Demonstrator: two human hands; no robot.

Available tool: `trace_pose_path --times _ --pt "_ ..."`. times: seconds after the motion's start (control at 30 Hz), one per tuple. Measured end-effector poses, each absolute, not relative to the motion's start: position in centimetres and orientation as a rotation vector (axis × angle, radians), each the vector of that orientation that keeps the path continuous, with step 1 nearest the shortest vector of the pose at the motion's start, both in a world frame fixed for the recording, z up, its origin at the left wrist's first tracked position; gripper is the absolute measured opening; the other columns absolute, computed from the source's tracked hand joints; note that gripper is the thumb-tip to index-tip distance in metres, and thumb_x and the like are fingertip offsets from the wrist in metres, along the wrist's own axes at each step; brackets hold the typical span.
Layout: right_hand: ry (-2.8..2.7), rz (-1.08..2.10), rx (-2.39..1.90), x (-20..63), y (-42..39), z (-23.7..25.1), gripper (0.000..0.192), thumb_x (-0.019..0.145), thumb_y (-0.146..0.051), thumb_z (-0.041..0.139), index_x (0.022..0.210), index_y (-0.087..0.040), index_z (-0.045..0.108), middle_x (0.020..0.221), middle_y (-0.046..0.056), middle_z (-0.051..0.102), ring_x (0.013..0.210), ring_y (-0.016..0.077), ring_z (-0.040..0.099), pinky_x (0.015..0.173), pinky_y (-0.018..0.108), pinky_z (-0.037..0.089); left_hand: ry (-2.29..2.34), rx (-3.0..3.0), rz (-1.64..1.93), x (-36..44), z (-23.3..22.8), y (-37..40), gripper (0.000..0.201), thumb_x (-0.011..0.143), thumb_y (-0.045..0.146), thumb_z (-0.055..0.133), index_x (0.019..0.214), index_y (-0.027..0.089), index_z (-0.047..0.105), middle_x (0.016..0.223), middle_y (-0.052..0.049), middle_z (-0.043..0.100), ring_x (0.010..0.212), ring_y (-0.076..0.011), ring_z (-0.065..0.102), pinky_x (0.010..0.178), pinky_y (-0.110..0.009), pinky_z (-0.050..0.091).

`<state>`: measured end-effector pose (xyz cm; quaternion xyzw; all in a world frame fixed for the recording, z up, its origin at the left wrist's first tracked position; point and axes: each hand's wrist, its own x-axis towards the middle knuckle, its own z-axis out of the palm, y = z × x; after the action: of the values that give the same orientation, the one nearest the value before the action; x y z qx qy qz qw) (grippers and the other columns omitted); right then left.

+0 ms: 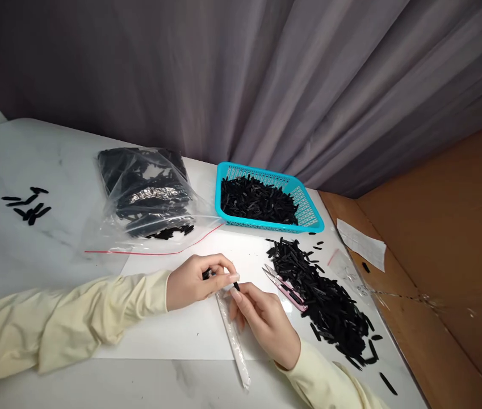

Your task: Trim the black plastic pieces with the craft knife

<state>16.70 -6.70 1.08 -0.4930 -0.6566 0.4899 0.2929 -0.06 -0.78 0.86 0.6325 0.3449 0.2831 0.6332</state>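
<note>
Above the white sheet (159, 335), my two hands meet fingertip to fingertip. A small black strip (236, 286) is pinched between the thumb and fingers of my right hand (264, 318), and the fingertips of my left hand (200, 281) touch its upper end. More black shows under the curled fingers of my left hand, partly hidden. Beneath both hands lies a narrow clear plastic sleeve (234, 346). To the right of my right hand, pink-handled thread snips (285, 288) rest against a long heap of black strips (330, 301).
A turquoise basket (268, 226) of black strips stands at the back. Left of it lies a clear zip bag (147, 193) holding many more. Several loose strips (30, 207) are scattered far left. A paper slip (362, 244) lies by the brown board (449, 244); a grey curtain (181, 68) hangs behind.
</note>
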Motion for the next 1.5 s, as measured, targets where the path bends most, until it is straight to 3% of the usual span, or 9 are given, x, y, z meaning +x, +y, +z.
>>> trace_pose_path --times 0.17,0.37,0.87,1.07,1.27,1.5 --pt "-1.575 1.536 -1.204 17.0 -6.6 0.2 0.030 0.093 -0.040 0.033 0.091 -0.016 0.052 0.062 -0.001 0.056 0.046 0.0074 0.047 0.043 0.019 0.034 0.863 1.642 0.670 -0.1 1.0 -0.8 0.015 0.081 0.025 0.053 0.072 0.015 0.060 0.056 0.003 0.055 0.053 -0.0087 0.047 0.051 -0.020 0.036" --pt "-1.279 1.719 -1.042 17.0 -6.5 -0.3 0.035 0.090 -0.044 0.037 0.090 -0.013 0.053 0.061 0.001 0.055 0.046 0.0080 0.048 0.037 0.019 0.029 0.890 1.642 0.690 -0.2 0.9 -0.9 0.013 0.080 0.023 0.054 0.071 0.016 0.061 0.055 0.002 0.058 0.053 -0.0100 0.051 0.052 -0.020 0.038" --pt "-1.254 1.740 -0.969 17.0 -6.0 -0.4 0.034 0.090 -0.042 0.040 0.086 -0.012 0.054 0.062 0.003 0.055 0.045 0.0077 0.047 0.034 0.018 0.027 0.851 1.629 0.693 -0.3 0.9 -1.1 0.011 0.081 0.021 0.054 0.078 0.015 0.062 0.062 0.000 0.061 0.060 -0.0116 0.055 0.059 -0.021 0.042" --pt "-1.240 1.743 -0.961 17.1 -6.0 -0.5 0.031 0.089 -0.041 0.042 0.086 -0.013 0.054 0.062 0.002 0.055 0.042 0.0067 0.047 0.033 0.017 0.028 0.777 1.473 0.686 -0.2 0.6 -1.1 0.012 0.080 0.022 0.054 0.086 0.015 0.061 0.063 -0.001 0.061 0.060 -0.0117 0.054 0.054 -0.020 0.039" --pt "-1.240 1.734 -0.974 17.1 -6.1 -0.7 0.029 0.088 -0.041 0.045 0.087 -0.013 0.055 0.062 0.001 0.055 0.042 0.0062 0.047 0.032 0.016 0.029 0.757 1.293 0.651 0.0 0.9 -1.1 0.015 0.076 0.026 0.059 0.088 0.016 0.060 0.062 -0.001 0.061 0.048 -0.0084 0.047 0.039 -0.018 0.027" --pt "-1.240 1.728 -0.958 17.2 -6.1 -0.8 0.028 0.088 -0.040 0.045 0.088 -0.013 0.055 0.062 0.001 0.055 0.042 0.0060 0.048 0.033 0.016 0.031 0.731 1.290 0.620 -0.2 0.9 -1.0 0.020 0.077 0.027 0.058 0.093 0.016 0.058 0.065 -0.001 0.060 0.040 -0.0048 0.035 0.036 -0.018 0.021"
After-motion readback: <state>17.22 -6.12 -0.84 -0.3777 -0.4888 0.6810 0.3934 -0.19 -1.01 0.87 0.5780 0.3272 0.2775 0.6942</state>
